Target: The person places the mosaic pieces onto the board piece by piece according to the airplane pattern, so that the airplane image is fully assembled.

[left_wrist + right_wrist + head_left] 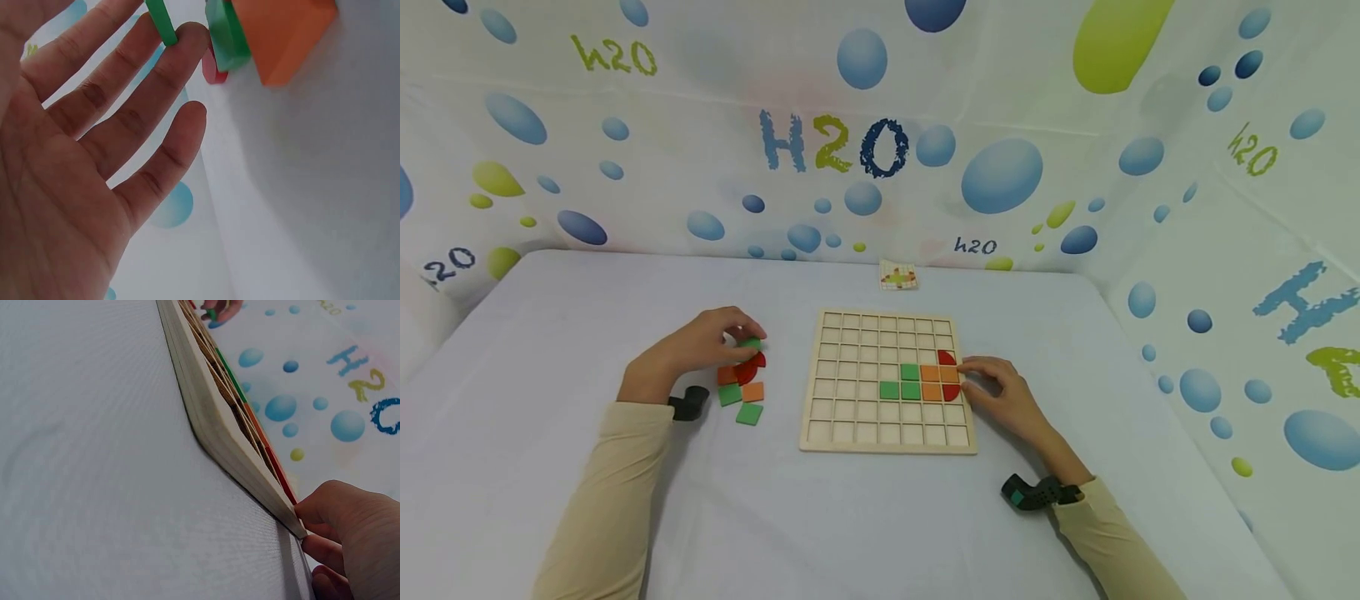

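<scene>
My left hand (707,340) pinches a green tile (162,24) between thumb and fingertips, just over a loose pile. That pile has red rounded pieces (747,372), orange tiles (752,391) and green tiles (749,414). To its right lies a light wooden grid board (842,410). Green squares (889,390), orange squares (931,392) and red rounded pieces (951,392) sit in cells toward its right side. The fingertips of my right hand (1006,400) touch the board's right edge, thumb and index slightly apart.
A small printed card (898,275) with a coloured pattern lies behind the board. White cloth (737,508) covers the table, and a patterned curtain (700,167) hangs at the back and right. A dark wrist camera (1030,493) is strapped to the right wrist.
</scene>
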{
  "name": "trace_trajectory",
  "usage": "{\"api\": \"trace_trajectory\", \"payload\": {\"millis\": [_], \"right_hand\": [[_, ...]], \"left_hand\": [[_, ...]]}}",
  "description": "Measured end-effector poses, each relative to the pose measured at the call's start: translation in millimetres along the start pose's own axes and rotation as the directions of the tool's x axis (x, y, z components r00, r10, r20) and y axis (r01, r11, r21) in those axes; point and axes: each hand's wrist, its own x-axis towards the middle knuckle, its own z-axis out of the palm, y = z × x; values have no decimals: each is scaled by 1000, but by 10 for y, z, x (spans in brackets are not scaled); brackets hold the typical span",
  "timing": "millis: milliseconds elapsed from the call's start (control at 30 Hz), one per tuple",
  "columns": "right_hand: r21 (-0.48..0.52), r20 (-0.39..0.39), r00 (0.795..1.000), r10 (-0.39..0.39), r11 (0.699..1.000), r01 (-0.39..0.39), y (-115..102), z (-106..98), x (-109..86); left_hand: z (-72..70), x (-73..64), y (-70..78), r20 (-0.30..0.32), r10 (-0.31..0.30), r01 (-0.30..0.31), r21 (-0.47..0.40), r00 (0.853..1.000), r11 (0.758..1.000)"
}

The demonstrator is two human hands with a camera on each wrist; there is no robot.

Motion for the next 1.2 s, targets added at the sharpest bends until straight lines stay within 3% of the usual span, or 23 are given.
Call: {"api": "trace_trajectory", "payload": {"millis": [633, 1200], "right_hand": [[7, 23, 1000, -17, 1000, 17, 28, -45, -37], [-3, 11, 999, -52, 999, 53, 84, -45, -42]], "left_hand": [[206, 48, 181, 22, 134, -134, 9, 991, 991], [417, 197, 354, 54, 165, -167, 34, 985, 985]]}}
